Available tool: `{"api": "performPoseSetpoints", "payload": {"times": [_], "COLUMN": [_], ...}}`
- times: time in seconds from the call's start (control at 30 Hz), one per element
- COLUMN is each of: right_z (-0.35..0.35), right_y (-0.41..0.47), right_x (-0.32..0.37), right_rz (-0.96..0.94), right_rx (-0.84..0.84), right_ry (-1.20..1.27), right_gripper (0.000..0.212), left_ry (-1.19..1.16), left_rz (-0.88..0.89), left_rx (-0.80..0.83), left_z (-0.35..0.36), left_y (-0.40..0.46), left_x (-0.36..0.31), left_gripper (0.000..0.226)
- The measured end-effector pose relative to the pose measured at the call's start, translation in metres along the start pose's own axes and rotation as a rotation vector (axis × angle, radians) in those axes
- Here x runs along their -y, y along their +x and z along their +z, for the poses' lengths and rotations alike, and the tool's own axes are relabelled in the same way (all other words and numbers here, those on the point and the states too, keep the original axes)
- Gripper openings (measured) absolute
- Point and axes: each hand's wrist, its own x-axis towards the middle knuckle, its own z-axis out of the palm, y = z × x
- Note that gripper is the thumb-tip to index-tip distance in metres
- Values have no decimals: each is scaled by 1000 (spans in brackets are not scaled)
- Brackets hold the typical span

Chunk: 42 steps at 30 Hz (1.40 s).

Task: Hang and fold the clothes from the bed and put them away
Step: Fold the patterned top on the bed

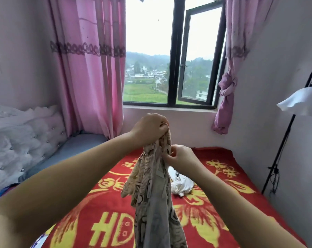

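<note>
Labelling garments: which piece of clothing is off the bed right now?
The beige patterned garment, gripped by the left hand and pinched by the right hand. The white garment lies crumpled on the red blanket.

One head-worn view looks forward and down, close over the fingers (162,127), bed (214,176) and window (171,51) beyond them.

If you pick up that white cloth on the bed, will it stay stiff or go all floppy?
Probably floppy: the white cloth lies crumpled in soft folds on the blanket. It looks thin, so likely light. It should droop like the patterned garment hanging limp from the left hand and right hand.
</note>
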Motion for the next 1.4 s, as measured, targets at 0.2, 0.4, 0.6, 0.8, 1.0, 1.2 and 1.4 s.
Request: {"api": "performPoseSetpoints", "payload": {"times": [0.2, 0.4, 0.6, 0.8, 1.0, 1.2, 1.4], "right_z": [7, -44, -84, -117, -118, -123, -99], "right_y": [18, 33, 53, 62, 51, 45, 54], "right_x": [-19, -60, -37, 9, 23, 20, 20], "right_rz": [311, 233, 262, 414, 427, 182, 3], "right_rx": [125, -108, 199, 207, 326, 586, 116], "right_ry": [104, -292, -744, -188, 450, 323, -250], "right_gripper": [32, 18, 12, 27, 18, 13, 19], "left_ry": [-53, 250, 219, -490, -846, -128, 159], "left_rz": [23, -98, -303, -669, -660, -453, -356], "left_rx": [1, 139, 144, 139, 303, 346, 131], "left_z": [-27, -44, -49, -43, -41, -49, -54], "left_y": [12, -13, -15, -5, -9, -16, -26], "left_x": [9, 75, 89, 68, 54, 65, 93], "left_gripper": [25, 17, 22, 25, 16, 16, 19]}}
